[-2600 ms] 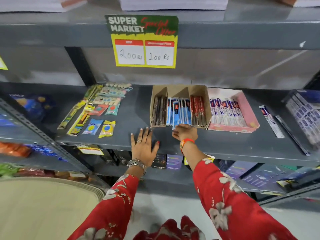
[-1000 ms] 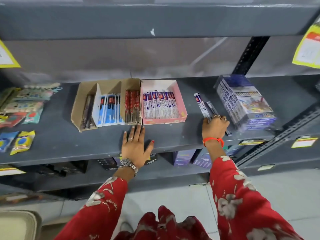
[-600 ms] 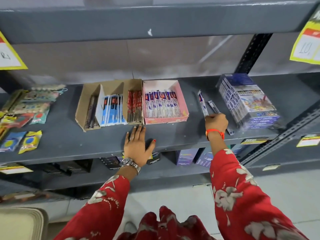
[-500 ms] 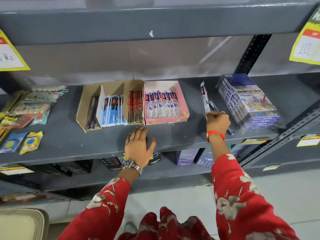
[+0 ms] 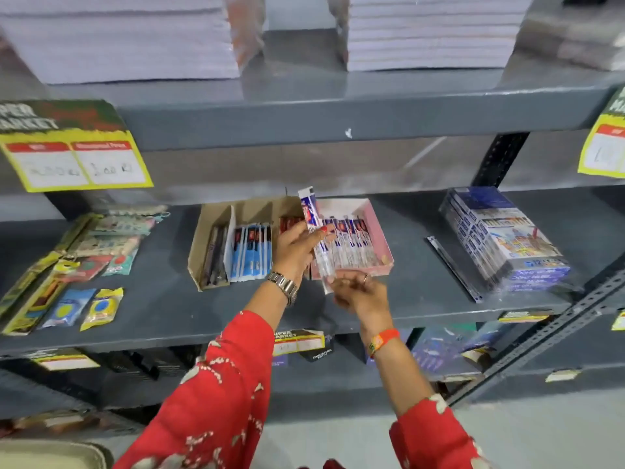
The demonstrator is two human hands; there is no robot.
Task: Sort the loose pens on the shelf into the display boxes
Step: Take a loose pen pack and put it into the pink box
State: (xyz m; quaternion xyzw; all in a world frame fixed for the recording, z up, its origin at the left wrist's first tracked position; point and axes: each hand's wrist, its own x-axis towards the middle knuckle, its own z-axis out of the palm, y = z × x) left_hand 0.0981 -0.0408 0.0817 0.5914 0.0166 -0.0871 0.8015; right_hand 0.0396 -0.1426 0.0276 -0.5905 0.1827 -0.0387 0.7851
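A packaged pen point(image 5: 310, 211) in a blue, red and white wrapper stands tilted over the front left corner of the pink display box point(image 5: 380, 231). My left hand point(image 5: 296, 248) grips its middle, and my right hand point(image 5: 358, 294) pinches its lower end in front of the box. The pink box holds several matching pens. Left of it, the brown cardboard box point(image 5: 206, 238) has compartments with dark, blue and red pens. One more loose pen point(image 5: 451, 265) lies on the grey shelf point(image 5: 169, 306) further right.
A wrapped stack of blue-white boxes point(image 5: 504, 238) sits at the shelf's right. Loose stationery packets point(image 5: 84, 265) are spread at the left. Yellow price tags point(image 5: 74, 160) hang from the upper shelf, which carries paper stacks point(image 5: 429, 32). A slotted upright point(image 5: 500, 157) stands at the right.
My right hand lifted the pen from the shelf's right part and carried it left to the pink box. My left hand rose off the shelf edge and took hold of it.
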